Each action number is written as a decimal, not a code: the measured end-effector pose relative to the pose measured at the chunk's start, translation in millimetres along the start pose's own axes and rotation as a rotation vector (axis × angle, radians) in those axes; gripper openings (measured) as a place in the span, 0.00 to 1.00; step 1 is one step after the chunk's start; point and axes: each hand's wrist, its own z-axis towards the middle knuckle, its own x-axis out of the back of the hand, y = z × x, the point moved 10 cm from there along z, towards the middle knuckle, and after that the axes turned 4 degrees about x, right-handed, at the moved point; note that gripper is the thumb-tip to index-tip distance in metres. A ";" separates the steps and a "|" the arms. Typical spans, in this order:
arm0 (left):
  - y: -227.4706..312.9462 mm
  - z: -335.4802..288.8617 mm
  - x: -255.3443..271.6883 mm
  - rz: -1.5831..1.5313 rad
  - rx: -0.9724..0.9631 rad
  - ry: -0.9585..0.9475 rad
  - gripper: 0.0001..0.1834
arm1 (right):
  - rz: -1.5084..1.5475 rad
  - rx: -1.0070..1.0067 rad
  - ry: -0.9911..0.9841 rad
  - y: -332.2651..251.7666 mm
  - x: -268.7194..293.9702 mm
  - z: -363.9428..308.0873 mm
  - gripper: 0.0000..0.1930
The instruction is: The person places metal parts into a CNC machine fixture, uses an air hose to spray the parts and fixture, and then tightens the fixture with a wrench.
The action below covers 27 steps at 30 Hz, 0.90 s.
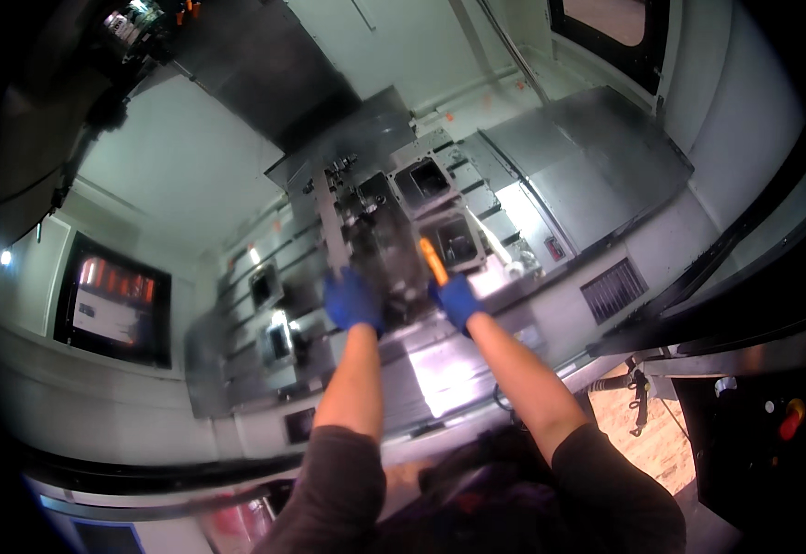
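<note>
My right hand (459, 302), in a blue glove, is closed around an orange stick-shaped tool (433, 260) that points away from me; its exact kind is unclear. My left hand (354, 301), also gloved in blue, rests at or just over the near end of a long metal bar (333, 229); blur hides its fingers. Between and beyond my hands lies a dark metal fixture (392, 247). Just beyond the orange tool sits a square metal part (473, 261) with a dark opening, and a similar part (421, 210) is farther back.
Slotted machine table (309, 261) spans the enclosure. Two smaller framed parts, one farther (263, 285) and one nearer (278, 340), sit on its left. A spindle head (135, 28) hangs upper left. Flat metal covers (597, 166) lie right. A red button (793, 421) is at lower right.
</note>
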 end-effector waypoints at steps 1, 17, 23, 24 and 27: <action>-2.9 0.3 -0.7 -0.008 0.001 0.013 0.28 | 0.039 -0.045 -0.067 -3.3 -0.6 -12.9 0.15; -27.9 9.0 -31.2 -0.059 0.101 0.000 0.18 | -0.026 0.087 -0.282 16.6 125.8 -258.8 0.17; -14.2 13.1 -45.9 0.391 -0.297 -0.040 0.12 | 0.118 0.068 -0.274 23.7 127.2 -306.8 0.10; -20.4 13.1 -40.3 0.316 -0.385 0.028 0.12 | 0.182 0.052 -0.277 30.6 126.5 -309.1 0.10; -55.0 -7.1 -11.4 -0.685 -0.032 -0.015 0.12 | 0.300 -0.038 -0.314 30.8 128.4 -318.8 0.11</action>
